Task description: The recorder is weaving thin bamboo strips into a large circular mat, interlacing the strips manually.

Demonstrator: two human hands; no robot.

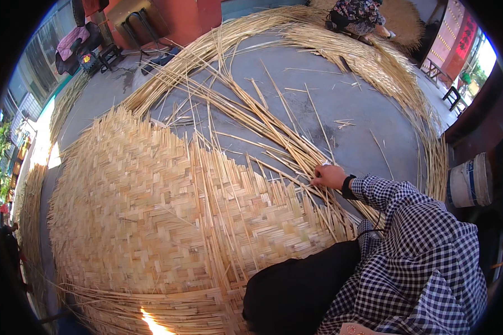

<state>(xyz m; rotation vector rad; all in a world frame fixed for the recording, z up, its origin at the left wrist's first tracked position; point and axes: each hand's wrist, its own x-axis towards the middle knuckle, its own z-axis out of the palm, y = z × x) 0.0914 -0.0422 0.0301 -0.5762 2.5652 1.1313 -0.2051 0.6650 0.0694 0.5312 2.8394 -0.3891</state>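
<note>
My right hand [331, 176], with a black band at the wrist, reaches out from a checked sleeve. Its fingers are closed at a loose bundle of long split-reed strips [288, 137], and a small white patch shows by the fingers. Which strips lie in the grip is hard to make out. Beside the hand spreads a large woven reed mat [134, 206] in a herringbone weave, its far edge ragged with strip ends. Several loose strips [209, 206] lie across the mat. My left hand is out of sight.
Long reeds [369, 61] lie in a wide arc around the grey floor [352, 111]. Another person [357, 17] crouches at the far right by a second mat [399, 25]. A white bucket [469, 181] stands at the right, and a chair [81, 44] at the far left.
</note>
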